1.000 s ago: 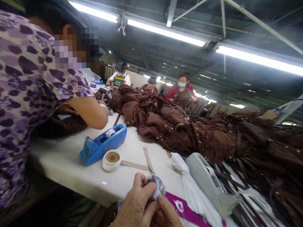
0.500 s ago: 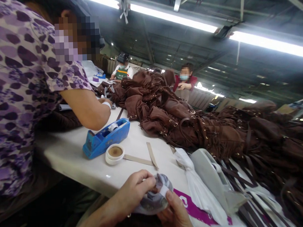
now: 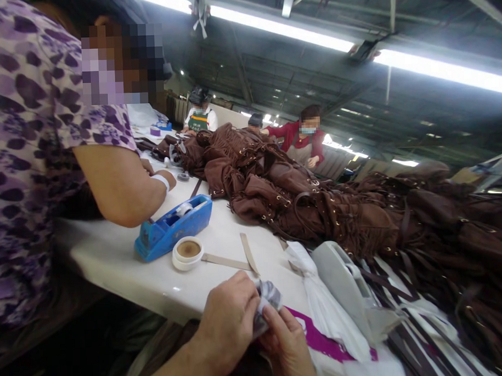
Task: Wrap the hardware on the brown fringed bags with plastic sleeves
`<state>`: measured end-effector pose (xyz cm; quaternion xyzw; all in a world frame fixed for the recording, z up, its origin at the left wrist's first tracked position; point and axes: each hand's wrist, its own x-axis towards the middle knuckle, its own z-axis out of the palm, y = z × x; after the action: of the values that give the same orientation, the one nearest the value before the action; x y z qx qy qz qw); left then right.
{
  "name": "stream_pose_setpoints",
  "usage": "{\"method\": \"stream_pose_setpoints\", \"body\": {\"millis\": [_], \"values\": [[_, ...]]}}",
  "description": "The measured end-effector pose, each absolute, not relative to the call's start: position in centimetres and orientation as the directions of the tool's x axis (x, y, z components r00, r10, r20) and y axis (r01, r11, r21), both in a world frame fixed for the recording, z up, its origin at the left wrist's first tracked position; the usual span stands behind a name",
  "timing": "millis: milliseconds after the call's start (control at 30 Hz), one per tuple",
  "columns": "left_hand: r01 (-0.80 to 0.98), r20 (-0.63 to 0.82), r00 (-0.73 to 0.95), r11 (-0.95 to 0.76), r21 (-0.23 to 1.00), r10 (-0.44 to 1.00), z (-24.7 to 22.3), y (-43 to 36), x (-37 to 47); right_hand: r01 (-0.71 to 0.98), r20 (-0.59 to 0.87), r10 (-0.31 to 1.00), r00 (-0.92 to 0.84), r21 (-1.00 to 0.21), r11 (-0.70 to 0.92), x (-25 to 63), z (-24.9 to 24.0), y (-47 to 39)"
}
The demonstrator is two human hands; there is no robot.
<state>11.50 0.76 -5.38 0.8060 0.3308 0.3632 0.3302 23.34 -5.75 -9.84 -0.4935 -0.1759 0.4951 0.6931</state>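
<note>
In front of my body, at the table's near edge, both hands hold a small bundle in grey, see-through plastic wrap. My left hand is closed on its left side, fingers bent in toward it. My right hand grips it from the right, the thumb pressed on a small white patch that looks like tape. What lies inside the wrap I cannot make out. Something dark brown shows under my wrists, partly hidden by them.
A blue tape dispenser and a round white tub stand left of my hands. To the right are a grey dispenser, white plastic and brown straps. Brown fringed bags are heaped behind. A co-worker's arm reaches across at left.
My left hand has rolled over the bundle, and both hands now cover more of it. The far co-worker in red has stretched an arm out to the side over the bags.
</note>
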Motion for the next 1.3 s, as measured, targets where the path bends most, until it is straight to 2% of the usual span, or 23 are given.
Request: {"method": "stream_pose_setpoints", "body": {"millis": [100, 200, 300, 367, 433, 533, 700, 800, 867, 933, 1000, 1133, 1233, 1300], "values": [[0.441, 0.555, 0.539, -0.774, 0.454, 0.633, -6.1, -0.2, 11.9, -0.523, -0.290, 0.840, 0.458, -0.852, -0.009, 23.1, -9.5, -5.4], [0.488, 0.692, 0.504, -0.832, 0.266, 0.517, -7.3, -1.3, 12.1, -0.609, -0.356, 0.848, 0.393, -0.791, -0.050, 22.4, -8.9, -5.3], [0.505, 0.817, 0.473, -0.862, 0.057, 0.330, -8.6, -2.1, 11.6, -0.700, -0.371, 0.872, 0.319, -0.713, -0.046, 21.9, -8.7, -5.3], [0.527, 0.843, 0.469, -0.850, -0.029, 0.262, -9.3, -2.1, 11.1, -0.719, -0.343, 0.898, 0.274, -0.693, -0.045, 22.1, -8.9, -5.4], [0.527, 0.847, 0.467, -0.849, -0.036, 0.253, -9.8, -1.8, 10.6, -0.725, -0.319, 0.923, 0.215, -0.685, -0.068, 22.5, -9.2, -5.5], [0.471, 0.838, 0.482, -0.882, -0.004, 0.254, -10.6, -1.0, 10.4, -0.702, -0.267, 0.941, 0.209, -0.711, -0.046, 23.1, -9.7, -5.4], [0.274, 0.864, 0.454, -0.957, 0.098, 0.218, -10.5, -0.2, 10.7, -0.579, -0.251, 0.904, 0.347, -0.815, -0.003, 23.2, -9.7, -5.1], [0.040, 0.743, 0.591, -0.931, 0.363, 0.315, -8.5, 0.1, 9.3, -0.460, -0.206, 0.887, 0.413, -0.888, 0.009, 23.4, -8.1, -5.2], [-0.016, 0.664, 0.603, -0.826, 0.564, 0.441, -7.0, 0.5, 7.6, -0.333, -0.134, 0.900, 0.415, -0.943, 0.014, 23.8, -6.5, -4.9], [0.036, 0.626, 0.509, -0.742, 0.670, 0.590, -5.9, 1.1, 5.6, -0.184, -0.078, 0.946, 0.316, -0.983, -0.019, 24.5, -5.0, -4.0], [0.126, 0.549, 0.441, -0.655, 0.745, 0.710, -5.7, 1.7, 3.5, -0.126, -0.106, 0.972, 0.211, -0.989, -0.080, 25.2, -4.0, -2.8], [0.270, 0.276, 0.524, -0.464, 0.844, 0.806, -7.7, 1.6, 0.3, 0.017, -0.139, 0.990, 0.040, -0.990, -0.139, 25.5, -2.9, -1.6], [0.315, 0.095, 0.543, -0.308, 0.898, 0.834, -10.1, 0.6, -0.2, 0.146, -0.062, 0.990, -0.127, -0.988, -0.044, 24.1, -2.0, -2.2], [0.288, 0.051, 0.499, -0.221, 0.932, 0.865, -11.6, -0.1, 0.4, 0.219, 0.026, 0.960, -0.278, -0.972, 0.089, 22.7, -1.6, -2.9]]}}
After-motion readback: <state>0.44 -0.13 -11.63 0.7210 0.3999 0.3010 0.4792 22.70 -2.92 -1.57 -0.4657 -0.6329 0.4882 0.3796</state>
